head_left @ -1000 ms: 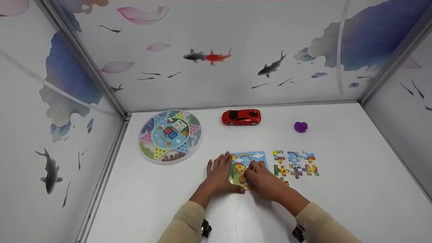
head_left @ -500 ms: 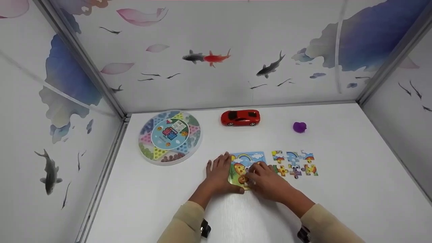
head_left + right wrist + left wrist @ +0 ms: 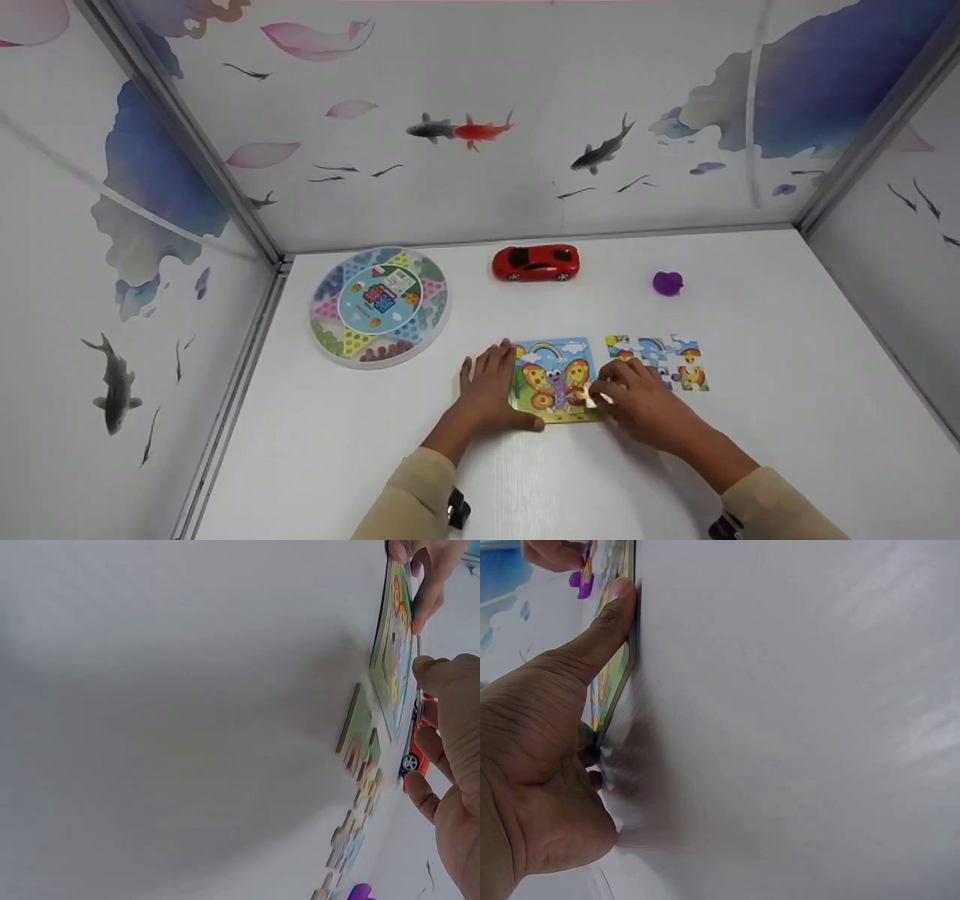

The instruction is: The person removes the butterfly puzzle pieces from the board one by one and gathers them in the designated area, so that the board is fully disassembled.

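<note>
I see my left hand [image 3: 489,386] lying flat with its fingers [image 3: 501,358] straight and slightly spread over the left edge of the butterfly puzzle board [image 3: 556,379], and from the left wrist view the thumb [image 3: 600,634] presses along the board's near edge, pinning it to the white table [image 3: 787,420]. My right hand [image 3: 637,401] sits at the board's right edge, its fingers [image 3: 616,373] curled and the tips meeting over a loose puzzle piece [image 3: 598,398] just at the board's lower right corner; I cannot tell for certain whether they are pinching that piece or only touching it. The board lies flat in the middle of the table, close to me, showing a butterfly under a rainbow. Just to its right the remaining puzzle pieces [image 3: 679,361] lie in rows on the table, partly hidden by my right hand. Farther back stand a red toy car [image 3: 535,262], well apart from the board, a small purple object [image 3: 667,283] to the right of the car, and a round checkers board [image 3: 379,304] toward the left wall.
</note>
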Available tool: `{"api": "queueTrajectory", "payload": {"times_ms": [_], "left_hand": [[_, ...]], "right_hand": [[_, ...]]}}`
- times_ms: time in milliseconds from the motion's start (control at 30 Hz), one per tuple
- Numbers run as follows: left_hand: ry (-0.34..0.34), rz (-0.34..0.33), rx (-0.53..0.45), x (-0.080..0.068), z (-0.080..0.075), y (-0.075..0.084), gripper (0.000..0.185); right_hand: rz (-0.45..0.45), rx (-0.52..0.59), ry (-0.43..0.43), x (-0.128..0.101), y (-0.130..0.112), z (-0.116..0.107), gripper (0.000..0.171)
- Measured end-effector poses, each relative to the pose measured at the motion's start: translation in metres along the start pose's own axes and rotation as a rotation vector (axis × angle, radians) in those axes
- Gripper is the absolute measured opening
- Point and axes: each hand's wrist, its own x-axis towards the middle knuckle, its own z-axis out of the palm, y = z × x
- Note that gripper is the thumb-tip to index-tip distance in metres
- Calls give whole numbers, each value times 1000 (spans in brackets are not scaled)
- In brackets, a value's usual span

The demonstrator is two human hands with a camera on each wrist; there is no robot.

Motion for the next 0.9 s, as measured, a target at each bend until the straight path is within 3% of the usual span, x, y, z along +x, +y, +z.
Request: {"api": "queueTrajectory", "payload": {"times_ms": [433, 633, 900], "left_hand": [[-7, 6, 1, -1, 2, -3, 137], [-10, 12, 1, -1, 1, -2, 136], [-12, 9, 10, 0, 1, 0, 136]], "right_hand": [[131, -15, -6, -58, 40, -15, 51], [177, -30, -41, -72, 48, -18, 46], [252, 48, -99, -81, 50, -19, 53]]}}
